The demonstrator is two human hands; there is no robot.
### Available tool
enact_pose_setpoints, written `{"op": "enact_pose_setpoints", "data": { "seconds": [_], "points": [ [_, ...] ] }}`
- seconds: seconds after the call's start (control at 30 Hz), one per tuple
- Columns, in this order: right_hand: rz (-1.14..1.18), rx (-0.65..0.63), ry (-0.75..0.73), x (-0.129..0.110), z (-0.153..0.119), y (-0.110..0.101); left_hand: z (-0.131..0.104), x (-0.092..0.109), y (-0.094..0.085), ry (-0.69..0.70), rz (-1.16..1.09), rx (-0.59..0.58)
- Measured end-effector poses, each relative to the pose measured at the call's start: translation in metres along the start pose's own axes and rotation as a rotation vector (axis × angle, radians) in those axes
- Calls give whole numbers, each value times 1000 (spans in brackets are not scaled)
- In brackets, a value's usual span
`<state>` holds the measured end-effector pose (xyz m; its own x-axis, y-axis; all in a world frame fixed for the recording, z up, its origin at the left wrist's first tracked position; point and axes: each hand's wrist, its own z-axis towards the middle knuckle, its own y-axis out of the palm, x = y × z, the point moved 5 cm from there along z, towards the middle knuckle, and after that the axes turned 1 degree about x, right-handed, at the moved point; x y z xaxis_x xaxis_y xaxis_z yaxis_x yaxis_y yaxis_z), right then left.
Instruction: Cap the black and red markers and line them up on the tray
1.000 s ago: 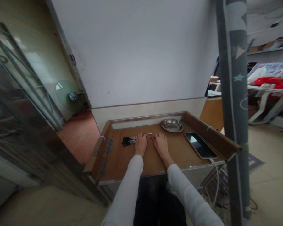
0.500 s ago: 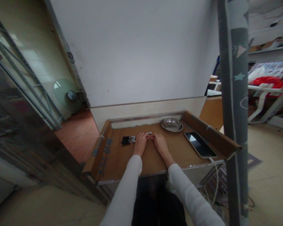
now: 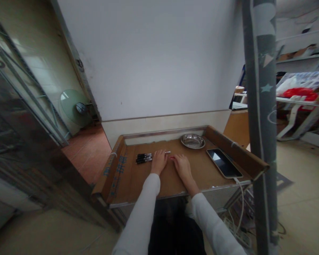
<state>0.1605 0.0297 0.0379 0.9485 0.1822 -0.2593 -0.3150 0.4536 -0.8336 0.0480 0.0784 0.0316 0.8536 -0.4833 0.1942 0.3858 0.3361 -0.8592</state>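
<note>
On the brown cardboard tabletop (image 3: 199, 173), several black pens (image 3: 144, 158) lie side by side just left of my left hand (image 3: 158, 161). That hand is closed near a small white-tipped piece (image 3: 167, 152) at its fingertips; its grip is partly hidden. My right hand (image 3: 182, 165) is a little to the right, its fingers bent together. A small reddish thing (image 3: 171, 158) shows at its fingertips, too small to make out. A round metal dish (image 3: 192, 141) sits behind my right hand.
A phone (image 3: 224, 163) with a white cable lies on the right of the tabletop. Raised cardboard edges (image 3: 235, 148) border both sides. A wrapped grey pole (image 3: 263, 124) stands at the right, and a wall (image 3: 159, 60) rises behind.
My hands have moved slightly apart, the right one shifting to the right and down. The view has shifted a little. The pens lie as before.
</note>
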Motion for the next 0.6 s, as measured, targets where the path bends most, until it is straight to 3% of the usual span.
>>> {"op": "enact_pose_setpoints", "data": {
  "seconds": [0.13, 0.27, 0.43, 0.6],
  "points": [
    [-20, 32, 101, 5, -3, -5, -16, 7, -9, 3, 43, -7],
    [-47, 42, 142, 6, -4, -7, -31, 11, -17, -11, -59, 9],
    [-3, 9, 52, 1, -5, -3, -34, 13, -20, -5, -250, 10],
    [377, 0, -138, -12, -8, -5, -37, 7, -26, -49, -361, 59]
  ]
}}
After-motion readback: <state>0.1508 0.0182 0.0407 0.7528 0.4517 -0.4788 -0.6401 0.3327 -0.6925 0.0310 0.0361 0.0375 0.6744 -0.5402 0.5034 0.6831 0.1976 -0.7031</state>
